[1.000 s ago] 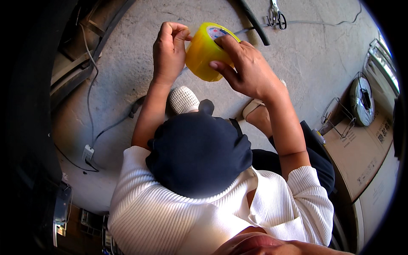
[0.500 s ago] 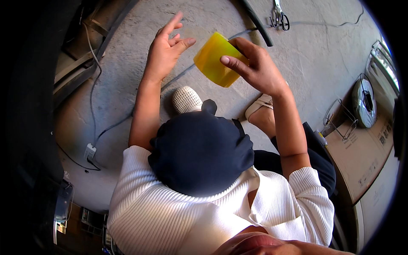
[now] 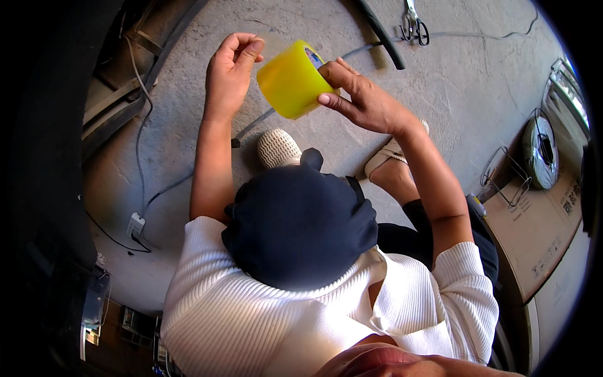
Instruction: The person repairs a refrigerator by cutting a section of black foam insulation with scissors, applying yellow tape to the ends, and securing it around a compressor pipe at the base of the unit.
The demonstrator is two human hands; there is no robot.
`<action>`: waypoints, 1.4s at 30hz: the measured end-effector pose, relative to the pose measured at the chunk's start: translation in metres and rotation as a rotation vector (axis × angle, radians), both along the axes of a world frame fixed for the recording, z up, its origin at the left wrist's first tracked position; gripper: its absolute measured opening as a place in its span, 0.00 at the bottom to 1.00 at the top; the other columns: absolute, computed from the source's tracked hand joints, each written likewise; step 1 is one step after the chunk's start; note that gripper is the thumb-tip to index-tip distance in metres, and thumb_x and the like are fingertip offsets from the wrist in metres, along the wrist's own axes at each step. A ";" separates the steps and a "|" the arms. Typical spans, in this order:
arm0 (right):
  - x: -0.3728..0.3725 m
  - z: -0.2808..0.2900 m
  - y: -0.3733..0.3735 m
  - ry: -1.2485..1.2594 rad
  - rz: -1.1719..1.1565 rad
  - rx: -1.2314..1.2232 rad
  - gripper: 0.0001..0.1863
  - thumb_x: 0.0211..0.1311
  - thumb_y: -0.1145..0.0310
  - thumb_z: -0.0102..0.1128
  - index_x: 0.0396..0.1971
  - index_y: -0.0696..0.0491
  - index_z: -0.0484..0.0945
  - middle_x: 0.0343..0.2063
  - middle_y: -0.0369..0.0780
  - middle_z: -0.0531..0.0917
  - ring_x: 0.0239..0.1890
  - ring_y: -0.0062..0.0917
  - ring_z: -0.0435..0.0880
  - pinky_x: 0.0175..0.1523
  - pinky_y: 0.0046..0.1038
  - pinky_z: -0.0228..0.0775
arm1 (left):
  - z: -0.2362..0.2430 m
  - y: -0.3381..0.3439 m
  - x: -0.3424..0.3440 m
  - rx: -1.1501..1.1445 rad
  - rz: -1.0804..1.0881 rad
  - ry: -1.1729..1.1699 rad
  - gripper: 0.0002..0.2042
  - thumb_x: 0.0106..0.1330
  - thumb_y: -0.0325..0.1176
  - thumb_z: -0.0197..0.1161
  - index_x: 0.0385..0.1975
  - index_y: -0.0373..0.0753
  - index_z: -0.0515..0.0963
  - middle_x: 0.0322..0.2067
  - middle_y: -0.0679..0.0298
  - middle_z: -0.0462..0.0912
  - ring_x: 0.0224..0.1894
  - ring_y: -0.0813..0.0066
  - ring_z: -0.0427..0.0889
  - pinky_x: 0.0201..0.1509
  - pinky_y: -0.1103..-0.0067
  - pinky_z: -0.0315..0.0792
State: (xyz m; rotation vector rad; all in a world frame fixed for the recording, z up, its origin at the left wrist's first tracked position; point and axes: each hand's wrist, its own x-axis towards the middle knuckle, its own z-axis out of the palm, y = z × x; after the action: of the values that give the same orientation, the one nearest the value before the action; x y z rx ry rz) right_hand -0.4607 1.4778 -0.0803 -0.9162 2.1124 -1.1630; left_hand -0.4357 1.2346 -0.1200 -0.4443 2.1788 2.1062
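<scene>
A wide roll of yellow tape [image 3: 286,83] is held up in the air over the concrete floor. My right hand [image 3: 367,100] grips its right end, the thumb outside and fingers at the open core. From the roll's upper left, a thin clear strip of the tape [image 3: 275,44] runs toward my left hand [image 3: 229,75]. That hand is closed in a pinch, thumb against fingers, on the strip's end. A dark rounded cloth-covered thing [image 3: 301,229] lies below both hands and hides part of my lap.
On the floor beyond my hands are scissors [image 3: 414,28], a black tube [image 3: 380,34] and a grey cable [image 3: 446,34]. A white plug block [image 3: 135,224] lies at left, near a metal frame [image 3: 119,103]. Rightward stands a cardboard box [image 3: 527,242] with a wrapped coil [image 3: 540,151] by a wire rack [image 3: 509,182].
My left hand has gone from spread fingers to a pinch. The tape roll and my right hand have moved left and slightly up, and a clear strip now shows between hand and roll.
</scene>
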 end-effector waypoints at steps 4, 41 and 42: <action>-0.010 0.015 -0.001 -0.057 -0.049 0.006 0.24 0.70 0.49 0.45 0.47 0.57 0.68 0.30 0.47 0.78 0.35 0.39 0.81 0.41 0.35 0.72 | 0.004 -0.003 0.001 -0.108 0.006 0.003 0.08 0.67 0.35 0.61 0.35 0.35 0.76 0.28 0.69 0.80 0.31 0.82 0.78 0.38 0.83 0.72; 0.007 -0.038 -0.046 -1.650 -0.942 -1.164 0.25 0.64 0.45 0.49 0.48 0.49 0.75 0.48 0.35 0.80 0.49 0.23 0.75 0.56 0.30 0.61 | 0.084 0.025 -0.026 -1.096 -0.400 0.981 0.15 0.51 0.28 0.68 0.37 0.59 0.82 0.39 0.80 0.80 0.55 0.77 0.73 0.73 0.58 0.36; 0.003 -0.032 -0.050 -1.593 -1.027 -1.171 0.22 0.63 0.46 0.53 0.45 0.48 0.76 0.43 0.35 0.82 0.47 0.23 0.75 0.55 0.30 0.62 | 0.083 0.022 -0.026 -1.076 -0.364 0.961 0.14 0.52 0.28 0.68 0.36 0.59 0.82 0.39 0.80 0.79 0.54 0.78 0.73 0.73 0.57 0.37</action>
State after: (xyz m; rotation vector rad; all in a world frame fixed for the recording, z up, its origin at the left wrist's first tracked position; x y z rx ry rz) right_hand -0.4581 1.4275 -0.1123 0.8606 0.2837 -2.3935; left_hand -0.4617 1.2569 -0.0369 1.0917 3.3625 0.8003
